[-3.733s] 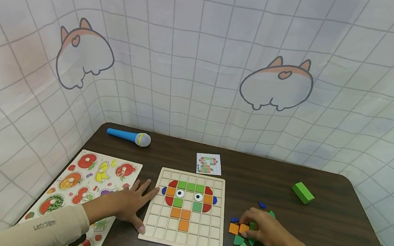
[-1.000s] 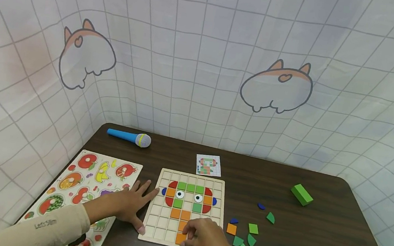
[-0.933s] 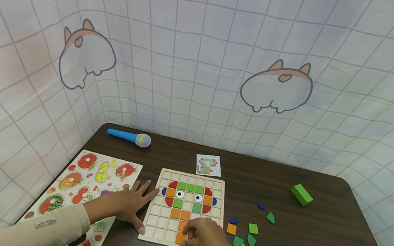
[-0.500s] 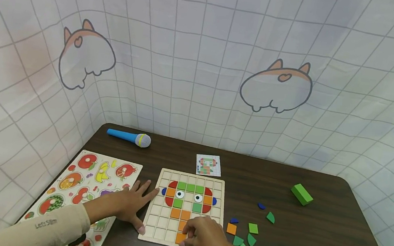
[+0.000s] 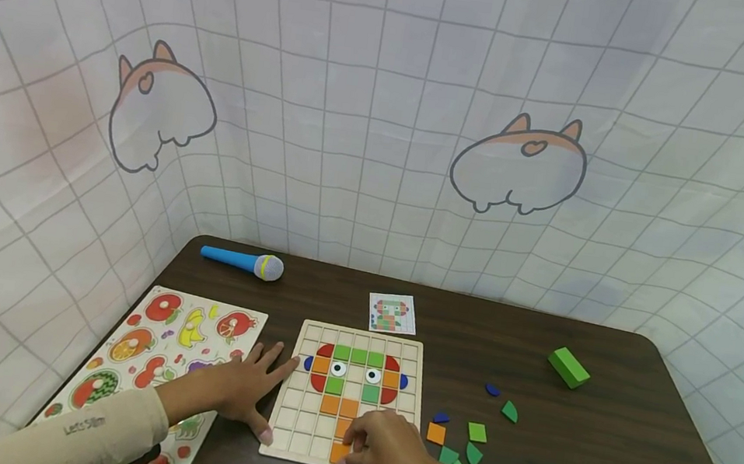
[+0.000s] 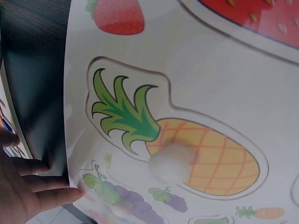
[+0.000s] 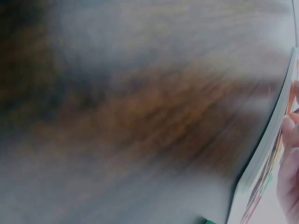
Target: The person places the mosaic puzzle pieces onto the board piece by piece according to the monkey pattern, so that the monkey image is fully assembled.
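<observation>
Curled up small, my right hand point(image 5: 388, 447) pinches an orange square tile point(image 5: 339, 453) with thumb and finger. It is in the row nearest me on the wooden grid board point(image 5: 305, 421). Three more orange squares point(image 5: 330, 404) sit just past it. Farther up, color tiles point(image 5: 359, 356) make a face with two round eye tiles point(image 5: 338, 369).

My left hand point(image 5: 247, 388) is spread wide, its thumb and pointing finger at the board's left edge.

Right of the board, loose on the bench point(image 5: 581, 463), are an orange square point(image 5: 436, 433), some green pieces point(image 5: 476, 432) and two blue half-rounds point(image 5: 492, 390). Farther right is a green block point(image 5: 569, 368). A picture card point(image 5: 392, 314) lies just past the board's far edge. On the left is a fruit puzzle point(image 5: 135, 366), with a blue toy microphone point(image 5: 243, 260) beyond it.
</observation>
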Tool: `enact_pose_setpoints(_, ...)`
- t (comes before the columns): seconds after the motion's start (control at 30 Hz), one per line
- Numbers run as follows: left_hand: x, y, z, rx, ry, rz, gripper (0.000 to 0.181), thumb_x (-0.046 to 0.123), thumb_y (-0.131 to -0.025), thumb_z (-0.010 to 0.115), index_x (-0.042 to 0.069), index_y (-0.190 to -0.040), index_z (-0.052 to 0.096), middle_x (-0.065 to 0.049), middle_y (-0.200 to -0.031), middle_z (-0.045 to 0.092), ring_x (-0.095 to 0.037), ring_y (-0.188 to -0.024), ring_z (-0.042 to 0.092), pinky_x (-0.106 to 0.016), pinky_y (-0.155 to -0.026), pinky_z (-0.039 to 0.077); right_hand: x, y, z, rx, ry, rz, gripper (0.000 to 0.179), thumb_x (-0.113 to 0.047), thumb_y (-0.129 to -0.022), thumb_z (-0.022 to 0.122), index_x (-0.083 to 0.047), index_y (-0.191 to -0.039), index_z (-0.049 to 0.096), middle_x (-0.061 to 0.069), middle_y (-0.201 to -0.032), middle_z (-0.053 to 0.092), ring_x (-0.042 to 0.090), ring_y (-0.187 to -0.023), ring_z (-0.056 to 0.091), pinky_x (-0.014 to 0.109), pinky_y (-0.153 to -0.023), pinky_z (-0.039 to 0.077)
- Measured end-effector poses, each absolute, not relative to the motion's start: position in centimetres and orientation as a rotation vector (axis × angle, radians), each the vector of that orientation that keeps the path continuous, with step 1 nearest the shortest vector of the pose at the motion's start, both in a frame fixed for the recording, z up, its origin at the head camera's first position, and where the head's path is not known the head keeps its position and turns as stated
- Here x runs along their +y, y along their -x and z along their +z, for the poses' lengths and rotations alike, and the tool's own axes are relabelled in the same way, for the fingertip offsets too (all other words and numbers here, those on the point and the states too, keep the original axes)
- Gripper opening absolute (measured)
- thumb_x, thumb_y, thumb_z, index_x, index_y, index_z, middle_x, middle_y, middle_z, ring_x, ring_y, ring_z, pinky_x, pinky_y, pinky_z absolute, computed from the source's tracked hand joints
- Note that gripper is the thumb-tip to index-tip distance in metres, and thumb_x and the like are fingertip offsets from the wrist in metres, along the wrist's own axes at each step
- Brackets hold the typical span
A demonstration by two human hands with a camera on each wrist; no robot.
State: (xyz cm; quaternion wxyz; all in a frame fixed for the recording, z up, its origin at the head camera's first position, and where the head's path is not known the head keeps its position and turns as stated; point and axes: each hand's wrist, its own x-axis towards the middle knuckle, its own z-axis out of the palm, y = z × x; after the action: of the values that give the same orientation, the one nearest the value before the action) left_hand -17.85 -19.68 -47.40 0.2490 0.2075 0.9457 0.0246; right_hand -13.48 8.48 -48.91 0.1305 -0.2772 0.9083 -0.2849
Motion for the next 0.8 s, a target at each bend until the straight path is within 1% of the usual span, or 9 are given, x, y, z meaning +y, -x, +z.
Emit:
enact_pose_setpoints(0.17, -19.67, 17.78, -47.39, 2.574, -0.569, 0.069, 0.121, 0.07, -0.067, 0.077, 0.018, -0.16, 0.02, -0.024, -0.165, 0.017, -0.053, -0.148, 0.021, -0.066, -0.11, 0.034, 8.79, 13.47, -49.04, 2.614, 0.821, -0.848, 0.02, -0.033, -0.08, 0.085, -0.017, -0.091, 0.079, -0.021, -0.069, 0.057, -0.005, -0.065, 0.049, 0.019, -0.058, 0.042)
enact_pose_setpoints(0.37, -19.64, 17.81, -47.31, 2.574, -0.563, 0.054, 0.121, 0.071, -0.067, 0.077, 0.018, -0.16, 0.02, -0.023, -0.165, 0.017, -0.053, -0.148, 0.021, -0.066, -0.11, 0.034, 8.86, 13.53, -49.16, 2.631, 0.834, -0.858, 0.02, -0.034, -0.079, 0.085, -0.018, -0.086, 0.077, -0.019, -0.066, 0.056, -0.004, -0.062, 0.049, 0.019, -0.056, 0.042)
enact_pose_setpoints(0.57, -19.63, 17.82, -47.35, 2.571, -0.558, 0.054, 0.122, 0.071, -0.067, 0.077, 0.018, -0.16, 0.02, -0.023, -0.165, 0.017, -0.053, -0.149, 0.021, -0.067, -0.111, 0.033, 8.51, 13.5, -49.03, 2.672, 0.825, -0.827, 0.022, -0.038, -0.077, 0.086, -0.02, -0.083, 0.075, -0.019, -0.066, 0.055, -0.004, -0.063, 0.048, 0.019, -0.056, 0.04)
enact_pose_setpoints(0.7, -19.66, 17.86, -47.42, 2.573, -0.564, 0.057, 0.122, 0.071, -0.067, 0.077, 0.018, -0.16, 0.021, -0.024, -0.165, 0.018, -0.053, -0.148, 0.021, -0.067, -0.11, 0.034, 8.39, 13.52, -48.85, 2.677, 0.82, -0.817, 0.023, -0.039, -0.077, 0.087, -0.02, -0.083, 0.075, -0.019, -0.065, 0.054, -0.003, -0.062, 0.047, 0.02, -0.055, 0.039)
enact_pose_setpoints(0.8, -19.71, 17.86, -47.48, 2.575, -0.568, 0.062, 0.121, 0.071, -0.067, 0.078, 0.018, -0.16, 0.021, -0.024, -0.165, 0.018, -0.053, -0.148, 0.021, -0.067, -0.11, 0.034, 8.45, 13.56, -48.73, 2.669, 0.829, -0.81, 0.024, -0.039, -0.077, 0.087, -0.02, -0.084, 0.076, -0.019, -0.065, 0.054, -0.004, -0.063, 0.047, 0.02, -0.057, 0.04)
